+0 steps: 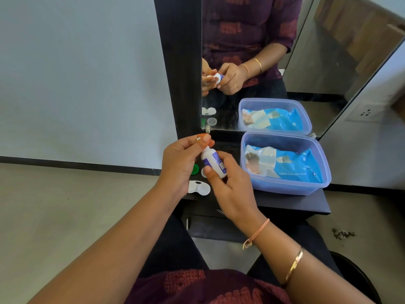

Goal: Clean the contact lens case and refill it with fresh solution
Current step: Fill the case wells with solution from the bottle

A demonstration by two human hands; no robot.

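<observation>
Both hands (179,163) hide solution bottle (213,161) tip; green cap (194,169) half-covered.

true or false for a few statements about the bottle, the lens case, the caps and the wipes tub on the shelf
1. The right hand holds the solution bottle. True.
2. The left hand rests flat on the shelf. False: its fingertips are at the top of the bottle, at the cap end.
3. The white lens case lies on the black shelf, below the hands. True.
4. The green cap is screwed onto the lens case. False: it lies apart from the case on the shelf.
5. The plastic tub holds a blue packet of wipes. True.
6. The tub has its lid on. False: it is open at the top.
</observation>
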